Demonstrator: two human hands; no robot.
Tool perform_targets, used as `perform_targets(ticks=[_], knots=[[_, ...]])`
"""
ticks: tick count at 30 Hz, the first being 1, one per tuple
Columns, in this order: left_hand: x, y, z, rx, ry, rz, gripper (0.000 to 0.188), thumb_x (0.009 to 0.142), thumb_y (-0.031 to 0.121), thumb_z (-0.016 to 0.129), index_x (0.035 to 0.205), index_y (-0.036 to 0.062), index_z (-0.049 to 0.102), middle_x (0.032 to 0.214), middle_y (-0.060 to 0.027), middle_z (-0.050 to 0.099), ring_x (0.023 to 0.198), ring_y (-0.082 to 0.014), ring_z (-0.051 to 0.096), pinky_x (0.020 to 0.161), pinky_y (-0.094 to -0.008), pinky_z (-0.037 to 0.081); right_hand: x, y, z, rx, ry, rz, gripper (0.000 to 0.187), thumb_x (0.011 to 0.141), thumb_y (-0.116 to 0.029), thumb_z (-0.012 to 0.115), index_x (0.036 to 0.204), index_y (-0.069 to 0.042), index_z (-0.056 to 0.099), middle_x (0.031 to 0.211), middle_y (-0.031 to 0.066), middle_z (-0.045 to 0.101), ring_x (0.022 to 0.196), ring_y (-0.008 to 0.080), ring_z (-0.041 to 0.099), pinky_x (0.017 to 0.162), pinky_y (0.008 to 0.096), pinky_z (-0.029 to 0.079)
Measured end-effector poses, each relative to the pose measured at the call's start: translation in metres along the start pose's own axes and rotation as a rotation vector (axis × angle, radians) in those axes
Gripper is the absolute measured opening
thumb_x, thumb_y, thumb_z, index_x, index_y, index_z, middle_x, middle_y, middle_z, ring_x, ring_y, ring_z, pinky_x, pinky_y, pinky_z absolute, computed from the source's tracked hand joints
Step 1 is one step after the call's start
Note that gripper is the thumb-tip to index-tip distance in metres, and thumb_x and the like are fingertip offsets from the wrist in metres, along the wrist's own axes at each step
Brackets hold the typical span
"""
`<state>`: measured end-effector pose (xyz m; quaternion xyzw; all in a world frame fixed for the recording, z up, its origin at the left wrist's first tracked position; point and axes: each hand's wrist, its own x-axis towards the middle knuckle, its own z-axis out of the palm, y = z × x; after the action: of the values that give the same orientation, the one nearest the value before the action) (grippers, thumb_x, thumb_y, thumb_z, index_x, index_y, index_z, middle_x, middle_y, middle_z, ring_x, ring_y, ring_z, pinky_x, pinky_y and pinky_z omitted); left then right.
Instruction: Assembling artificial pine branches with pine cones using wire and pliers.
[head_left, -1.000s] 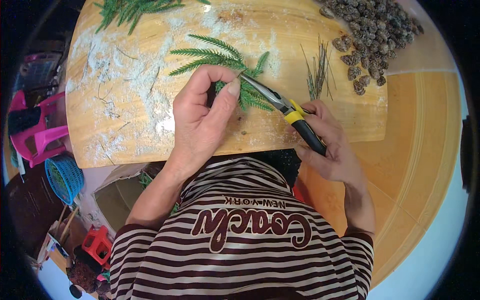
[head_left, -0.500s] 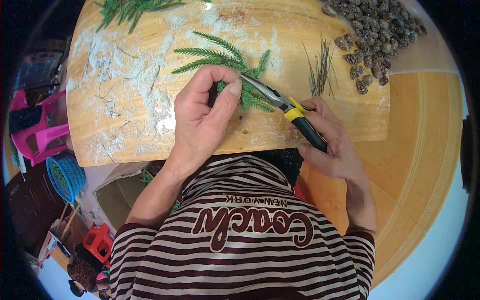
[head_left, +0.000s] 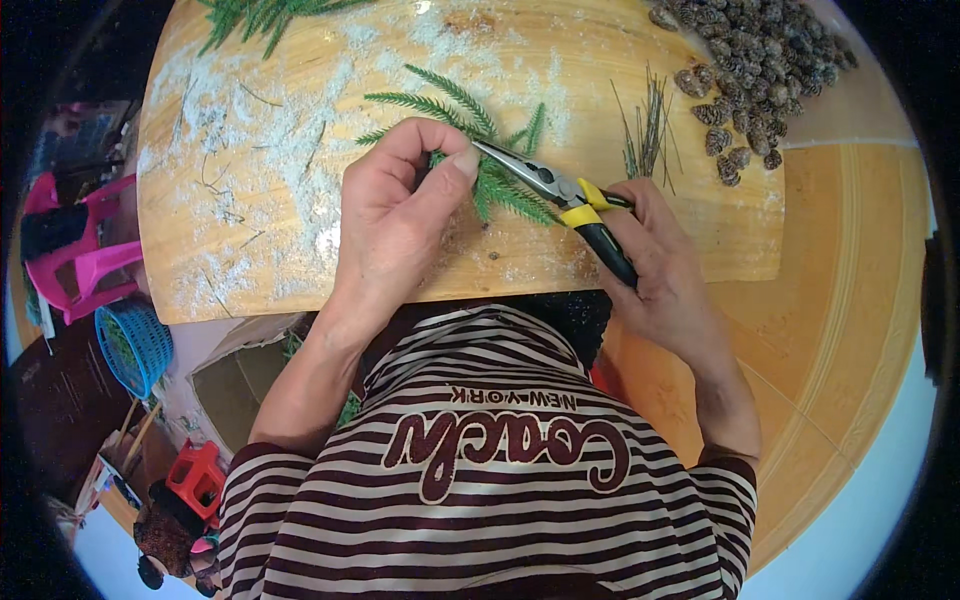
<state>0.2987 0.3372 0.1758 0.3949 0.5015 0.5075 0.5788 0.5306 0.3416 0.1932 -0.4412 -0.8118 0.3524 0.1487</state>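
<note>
My left hand (head_left: pixel 395 215) is closed, thumb against forefinger, on a green pine sprig (head_left: pixel 510 192) whose needled stems fan out beyond and beside the fingers. My right hand (head_left: pixel 665 265) grips needle-nose pliers (head_left: pixel 548 180) with black and yellow handles. The handles are spread apart. The pliers' long tips reach the left thumb and forefinger over the middle of the sprig. Whether the tips bite on anything there is too small to tell. Beyond the right hand lies a loose bunch of thin dark wires (head_left: pixel 650 130).
White flecks are strewn over the wooden table (head_left: pixel 400 285). Brown pine cones (head_left: pixel 765 75) are heaped at the far right, and more green sprigs (head_left: pixel 270 15) lie far left. Left of the table are a pink chair (head_left: pixel 95 265), blue basket (head_left: pixel 140 340), cardboard box (head_left: pixel 235 390) and red stool (head_left: pixel 197 478).
The pliers' handles have spread wider in my right hand, and the pliers have shifted slightly left. My left hand has also moved a little left, its fingers still closed on the sprig.
</note>
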Motion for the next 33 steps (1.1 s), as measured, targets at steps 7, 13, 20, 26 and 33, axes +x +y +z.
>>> perform_targets(ticks=[7,13,20,26,33], knots=[[0.0,0.0,-0.005,-0.007,-0.031,-0.04,0.01,0.09,0.01,0.058,0.096,0.0027,0.058,0.077,0.0035,0.053,0.061,-0.0033,0.045,0.053,-0.018,0.033,-0.001,0.002,0.002,0.119,0.019,-0.041,0.036,0.072,0.008,0.056,0.107,-0.001,0.056,0.103,0.0148,0.047,0.094,0.0286,0.05,0.082,0.0297,0.041],[0.0,-0.001,-0.005,-0.005,-0.02,-0.051,0.009,0.089,0.01,0.058,0.095,0.0033,0.058,0.077,0.0035,0.053,0.061,-0.0037,0.045,0.053,-0.0188,0.034,0.0,-0.001,-0.001,0.18,-0.016,-0.018,0.034,0.073,0.007,0.055,0.106,-0.001,0.056,0.102,0.0143,0.047,0.092,0.0268,0.05,0.081,0.0283,0.04],[0.001,-0.002,-0.005,0.034,-0.009,-0.038,0.008,0.089,0.009,0.058,0.094,0.0026,0.058,0.076,0.0033,0.054,0.061,-0.0038,0.045,0.052,-0.0192,0.033,0.001,-0.002,-0.001,0.152,-0.017,-0.016,0.036,0.072,0.006,0.055,0.106,-0.001,0.056,0.1,0.0151,0.047,0.09,0.0279,0.051,0.079,0.0283,0.041],[0.003,0.001,-0.004,0.01,-0.011,-0.088,0.008,0.089,0.009,0.059,0.093,0.0023,0.058,0.075,0.0032,0.054,0.059,-0.0034,0.044,0.051,-0.0189,0.032,0.001,-0.005,-0.002,0.01,-0.008,-0.01,0.04,0.068,0.007,0.055,0.107,-0.001,0.056,0.099,0.0168,0.047,0.088,0.0327,0.051,0.076,0.0307,0.043],[0.008,0.003,0.0,-0.005,0.016,-0.136,0.006,0.089,0.008,0.057,0.088,0.0018,0.057,0.069,0.0027,0.052,0.055,-0.0036,0.042,0.049,-0.0184,0.032,0.003,-0.012,0.002,-0.199,0.006,0.018,0.034,0.067,0.005,0.057,0.1,-0.002,0.056,0.096,0.0172,0.047,0.087,0.0338,0.053,0.071,0.0372,0.046]])
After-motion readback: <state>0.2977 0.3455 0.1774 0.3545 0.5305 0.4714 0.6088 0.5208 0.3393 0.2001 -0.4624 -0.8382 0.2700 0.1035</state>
